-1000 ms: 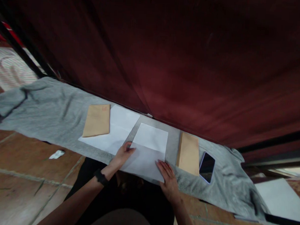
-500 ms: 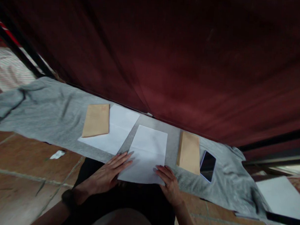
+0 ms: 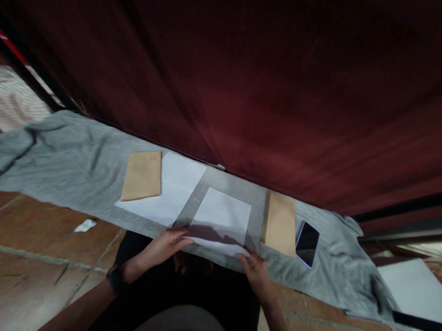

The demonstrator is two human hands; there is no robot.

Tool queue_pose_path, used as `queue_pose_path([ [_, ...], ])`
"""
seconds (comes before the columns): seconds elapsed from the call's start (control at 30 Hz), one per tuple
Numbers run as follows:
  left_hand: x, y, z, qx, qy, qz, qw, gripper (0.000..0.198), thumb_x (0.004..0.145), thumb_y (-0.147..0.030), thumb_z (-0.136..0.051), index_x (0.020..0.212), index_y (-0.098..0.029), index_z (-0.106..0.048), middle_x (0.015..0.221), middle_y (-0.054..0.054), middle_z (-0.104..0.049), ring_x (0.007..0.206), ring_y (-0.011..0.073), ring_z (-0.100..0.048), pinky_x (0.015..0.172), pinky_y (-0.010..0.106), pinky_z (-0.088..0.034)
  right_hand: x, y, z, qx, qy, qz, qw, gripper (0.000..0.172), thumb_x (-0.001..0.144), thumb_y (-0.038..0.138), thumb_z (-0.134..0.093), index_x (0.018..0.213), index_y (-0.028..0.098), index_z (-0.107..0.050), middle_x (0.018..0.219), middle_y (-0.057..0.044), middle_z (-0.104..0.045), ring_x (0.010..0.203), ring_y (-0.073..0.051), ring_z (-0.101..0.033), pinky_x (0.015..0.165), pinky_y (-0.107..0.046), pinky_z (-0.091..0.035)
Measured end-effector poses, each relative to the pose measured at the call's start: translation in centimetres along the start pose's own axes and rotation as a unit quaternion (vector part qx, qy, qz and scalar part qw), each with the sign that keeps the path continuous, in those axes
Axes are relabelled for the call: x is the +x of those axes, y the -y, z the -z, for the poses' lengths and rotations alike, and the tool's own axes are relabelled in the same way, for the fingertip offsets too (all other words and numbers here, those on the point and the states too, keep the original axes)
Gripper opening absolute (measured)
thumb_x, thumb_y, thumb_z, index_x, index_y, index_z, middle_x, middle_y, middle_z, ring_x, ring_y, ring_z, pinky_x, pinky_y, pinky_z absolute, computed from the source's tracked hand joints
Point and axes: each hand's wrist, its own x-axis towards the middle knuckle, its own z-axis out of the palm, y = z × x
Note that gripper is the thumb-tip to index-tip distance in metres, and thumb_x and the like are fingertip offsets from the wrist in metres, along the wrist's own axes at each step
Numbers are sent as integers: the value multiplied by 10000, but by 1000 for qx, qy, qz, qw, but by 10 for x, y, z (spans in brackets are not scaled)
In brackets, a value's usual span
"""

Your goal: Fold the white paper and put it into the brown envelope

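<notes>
A white sheet of paper point(image 3: 224, 212) lies on grey cloth in front of me, its near edge lifted and curled up. My left hand point(image 3: 168, 246) pinches the sheet's near left corner between thumb and fingers. At the near right corner, my right hand point(image 3: 255, 272) grips the same sheet. Left of it lies another white sheet point(image 3: 176, 188), partly under a stack of brown envelopes point(image 3: 143, 176). A second brown envelope stack point(image 3: 280, 224) rests to the right, beside a dark-screened phone point(image 3: 307, 244).
The grey cloth point(image 3: 67, 159) covers a long narrow surface against a dark red curtain-like backdrop point(image 3: 246, 88). A crumpled white scrap point(image 3: 85, 225) is on the tiled floor point(image 3: 29, 274). A white board-like object point(image 3: 415, 288) stands at the far right.
Both hands have gone from lying on the sheet to holding its near corners. The near edge has been raised and bent away from me, and the sheet has shifted slightly right.
</notes>
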Motion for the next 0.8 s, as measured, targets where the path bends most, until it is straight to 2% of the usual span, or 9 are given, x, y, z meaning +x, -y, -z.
queue_pose_path([
  [0.13,17,-3,-9,-75,-80,60,992,284,869,-467,-620,943,-223,-745,958,55,-758,901,245,-672,829,312,-519,18,-2,-6,-6,-21,-55,998,385,992,501,-451,833,255,-702,732,-33,-712,680,-220,-690,660,-329,-556],
  [0.27,49,-6,-17,-91,-133,101,982,317,854,-500,-592,826,-201,-694,728,10,-672,709,200,-611,663,269,-473,44,-5,-9,-13,-51,-102,993,421,996,522,-403,866,240,-687,725,-14,-699,652,-197,-662,622,-296,-515],
  [0.33,63,-6,-20,-44,-145,116,982,304,869,-476,-559,775,-205,-660,642,-12,-597,626,177,-558,603,258,-432,56,-5,-10,-34,-61,-115,991,403,990,509,-404,895,241,-690,782,-22,-719,702,-203,-677,638,-293,-507],
  [0.4,73,-5,-22,31,-151,119,981,260,886,-414,-535,758,-212,-637,635,-10,-574,622,174,-547,609,261,-425,65,-5,-13,-74,-69,-129,986,375,982,478,-416,900,240,-693,825,-36,-730,740,-215,-688,657,-296,-501],
  [0.57,83,-2,-25,196,-148,96,965,168,908,-302,-544,802,-218,-644,865,64,-667,883,229,-630,774,297,-478,74,-5,-22,-185,-70,-139,970,295,976,388,-458,916,224,-696,872,-64,-739,747,-208,-695,679,-284,-482],
  [0.67,88,-1,-27,236,-138,101,957,157,922,-285,-544,849,-216,-664,940,92,-685,945,253,-640,806,316,-489,79,-6,-24,-227,-59,-138,962,264,978,350,-481,918,208,-696,880,-84,-738,759,-211,-700,697,-286,-476],
  [0.8,98,-4,-28,239,-146,111,954,117,910,-264,-582,851,-199,-660,919,95,-685,942,256,-649,801,311,-479,89,-5,-20,-254,-41,-152,954,245,981,325,-504,890,191,-687,877,-105,-734,789,-234,-705,715,-305,-463],
])
